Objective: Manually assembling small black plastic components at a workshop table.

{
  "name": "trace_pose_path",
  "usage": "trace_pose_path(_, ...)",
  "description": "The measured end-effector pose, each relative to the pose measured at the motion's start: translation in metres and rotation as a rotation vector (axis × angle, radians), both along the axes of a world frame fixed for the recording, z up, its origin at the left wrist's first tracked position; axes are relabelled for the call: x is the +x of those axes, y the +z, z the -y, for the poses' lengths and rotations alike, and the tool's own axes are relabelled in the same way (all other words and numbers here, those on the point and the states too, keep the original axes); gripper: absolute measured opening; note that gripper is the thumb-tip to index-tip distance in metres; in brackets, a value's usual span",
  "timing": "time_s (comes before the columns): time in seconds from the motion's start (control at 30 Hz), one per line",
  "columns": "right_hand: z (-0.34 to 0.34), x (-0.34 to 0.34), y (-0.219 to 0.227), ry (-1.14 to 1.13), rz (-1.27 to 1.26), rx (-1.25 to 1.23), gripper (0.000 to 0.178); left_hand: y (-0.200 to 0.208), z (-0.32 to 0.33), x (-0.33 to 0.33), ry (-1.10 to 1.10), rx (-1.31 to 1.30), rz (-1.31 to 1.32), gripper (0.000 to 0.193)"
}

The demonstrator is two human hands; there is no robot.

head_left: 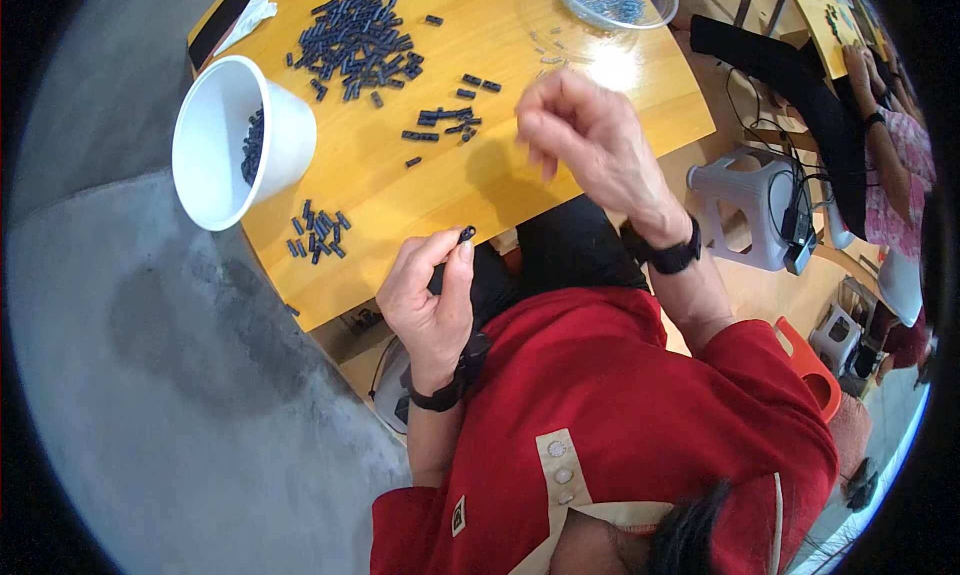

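Between the thumb and forefinger of my left hand (432, 290), a small black cylindrical part (466, 235) is pinched just off the table's near edge. My right hand (590, 140) hovers over the table's right side, fingers curled inward; what they hold, if anything, is hidden. To its left lies a small group of loose black parts (440, 118). A larger heap of black parts (360, 45) spreads farther back. Another small cluster (318, 232) sits near the left edge of the table.
A white plastic tub (290, 125) with black parts inside leans at the table's left edge. Far right stands a clear round bowl (668, 5) of small bluish metallic pieces. A dark flat object (222, 23) and white tissue (250, 13) lie back left. Another person (905, 165) sits right, beside a grey stool (740, 210).
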State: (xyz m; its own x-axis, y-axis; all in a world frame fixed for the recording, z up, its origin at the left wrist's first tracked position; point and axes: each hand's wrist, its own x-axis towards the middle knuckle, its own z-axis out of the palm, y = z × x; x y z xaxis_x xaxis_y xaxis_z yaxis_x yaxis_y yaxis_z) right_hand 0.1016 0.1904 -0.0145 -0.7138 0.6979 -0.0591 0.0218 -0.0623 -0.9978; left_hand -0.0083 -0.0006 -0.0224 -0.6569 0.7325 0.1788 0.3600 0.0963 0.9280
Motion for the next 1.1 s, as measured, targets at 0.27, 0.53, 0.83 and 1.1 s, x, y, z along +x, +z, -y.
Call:
trace_pose_path(0.27, 0.045, 0.015, -0.008, 0.252, -0.145, -0.623, 0.01, 0.013, 0.005, 0.001, -0.071, 0.034, -0.058, 0.014)
trace_pose_path(0.53, 0.057, 0.017, -0.014, 0.25, -0.273, -0.62, 0.011, 0.016, 0.006, 0.005, -0.046, 0.044, -0.149, 0.016)
trace_pose_path(0.83, 0.068, 0.018, -0.01, 0.104, -0.271, -0.443, 0.014, 0.02, 0.007, 0.004, -0.097, 0.011, -0.275, 0.014)
trace_pose_path(1.1, 0.069, 0.018, -0.005, 0.051, -0.197, -0.302, 0.012, 0.026, 0.005, 0.004, -0.105, -0.04, -0.404, 0.017)
